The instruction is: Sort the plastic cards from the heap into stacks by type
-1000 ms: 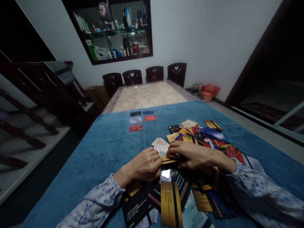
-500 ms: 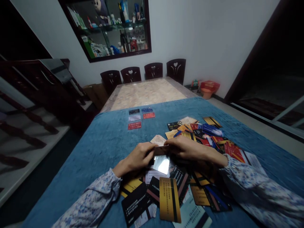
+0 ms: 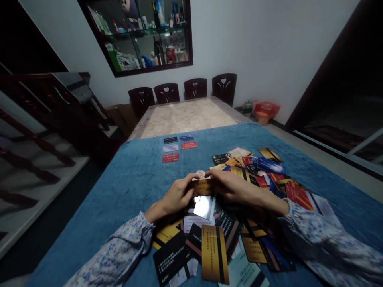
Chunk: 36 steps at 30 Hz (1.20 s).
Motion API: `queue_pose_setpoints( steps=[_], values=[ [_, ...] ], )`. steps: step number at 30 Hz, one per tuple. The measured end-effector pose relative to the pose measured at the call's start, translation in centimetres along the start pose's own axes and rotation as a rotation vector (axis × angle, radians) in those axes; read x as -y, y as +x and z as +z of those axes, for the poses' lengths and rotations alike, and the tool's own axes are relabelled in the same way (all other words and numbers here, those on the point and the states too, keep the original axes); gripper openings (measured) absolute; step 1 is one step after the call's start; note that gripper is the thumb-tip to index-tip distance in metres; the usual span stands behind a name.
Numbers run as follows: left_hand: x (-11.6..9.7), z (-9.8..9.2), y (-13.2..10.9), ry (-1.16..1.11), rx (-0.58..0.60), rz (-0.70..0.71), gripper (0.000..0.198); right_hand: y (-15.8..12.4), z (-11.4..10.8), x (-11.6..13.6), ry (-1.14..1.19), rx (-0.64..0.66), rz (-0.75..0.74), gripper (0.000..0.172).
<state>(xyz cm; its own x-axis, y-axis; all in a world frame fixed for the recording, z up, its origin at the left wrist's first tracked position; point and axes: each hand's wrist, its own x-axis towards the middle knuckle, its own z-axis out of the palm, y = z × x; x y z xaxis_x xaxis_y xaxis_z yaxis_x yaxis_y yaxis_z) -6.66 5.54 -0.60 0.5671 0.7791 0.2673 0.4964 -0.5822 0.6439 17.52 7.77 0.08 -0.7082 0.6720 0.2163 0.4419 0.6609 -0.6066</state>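
My left hand (image 3: 176, 197) and my right hand (image 3: 236, 189) pinch the two ends of a gold card (image 3: 202, 187), holding it tilted up just above the blue cloth (image 3: 131, 183). Under it lies a shiny silver card (image 3: 202, 207) among several scattered cards (image 3: 263, 171) in gold, black, red and blue, spread right of and in front of my hands. Further back on the cloth, several cards (image 3: 176, 148) lie in two tidy short rows, in black, blue, white and red.
Beyond the cloth the marble tabletop (image 3: 185, 117) runs to several dark wooden chairs (image 3: 182, 92) at the wall. A glass cabinet (image 3: 143, 34) with bottles hangs above. Dark wooden furniture (image 3: 44, 115) stands at the left, a red basin (image 3: 265, 109) on the floor at the right.
Both hands have lifted the gold card from the pile and tipped it upright. The silver card beneath has come into full view.
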Motion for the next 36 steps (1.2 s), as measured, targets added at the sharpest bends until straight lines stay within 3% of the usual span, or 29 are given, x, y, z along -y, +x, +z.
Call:
queue_pose_setpoints(
  steps=[8, 14, 19, 27, 31, 36],
  values=[
    [-0.1, 0.4, 0.3, -0.285, -0.135, -0.216, 0.029, -0.3, 0.7, 0.1, 0.002, -0.093, -0.032, 0.067],
    [-0.1, 0.8, 0.5, -0.499, -0.151, -0.308, 0.028, -0.3, 1.0, -0.5, -0.007, -0.138, -0.018, 0.059],
    [-0.1, 0.0, 0.8, -0.312, -0.122, -0.302, 0.037, 0.0, -0.2, -0.3, -0.038, -0.107, 0.046, 0.052],
    [0.1, -3.3, 2.0, 0.018, -0.095, -0.161, 0.048, 2.4, -2.5, -1.0, -0.169, -0.05, 0.035, 0.044],
    [2.2, -4.7, 3.5, 0.112, -0.101, -0.114, 0.046, 5.0, -2.7, -2.7, -0.231, -0.078, -0.019, 0.049],
    [6.2, -5.9, 6.1, 0.229, -0.089, -0.167, 0.049, 9.0, -2.8, -5.5, -0.286, -0.089, -0.04, 0.048]
  ],
)
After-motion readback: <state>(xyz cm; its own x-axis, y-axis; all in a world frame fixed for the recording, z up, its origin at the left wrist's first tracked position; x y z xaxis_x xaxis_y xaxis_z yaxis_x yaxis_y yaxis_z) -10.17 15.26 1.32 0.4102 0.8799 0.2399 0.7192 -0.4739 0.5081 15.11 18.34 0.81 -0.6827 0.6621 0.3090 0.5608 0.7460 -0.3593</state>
